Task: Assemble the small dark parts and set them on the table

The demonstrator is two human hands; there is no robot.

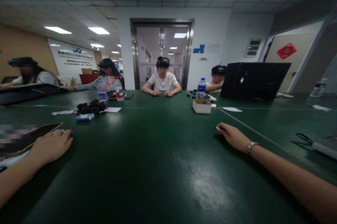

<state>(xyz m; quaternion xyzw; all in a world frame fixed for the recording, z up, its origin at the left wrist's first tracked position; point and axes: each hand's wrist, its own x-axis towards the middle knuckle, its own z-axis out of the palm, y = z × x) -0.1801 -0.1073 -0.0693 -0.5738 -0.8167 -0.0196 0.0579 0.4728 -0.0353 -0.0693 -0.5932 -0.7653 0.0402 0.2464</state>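
Observation:
At the left, my left hand (51,146) rests palm down with bent fingers beside a flat dark item with a pale edge (50,127). A sliver of white shows at the fingertips, but what lies beneath them is hidden. A white item (15,160), partly covered by the forearm, lies below the wrist. On the right, my right hand (231,135) rests on the green table (147,164), its fingers closed on a small black-and-silver piece (217,128) too small to name. A silver bracelet (252,146) circles that wrist.
A small open cardboard box (201,106) stands beyond my right hand, near a water bottle (201,87) and a black monitor (255,80). Further left are a black heap (91,107), a blue-white packet (84,117) and two bottles. Several people wearing headsets sit around the table.

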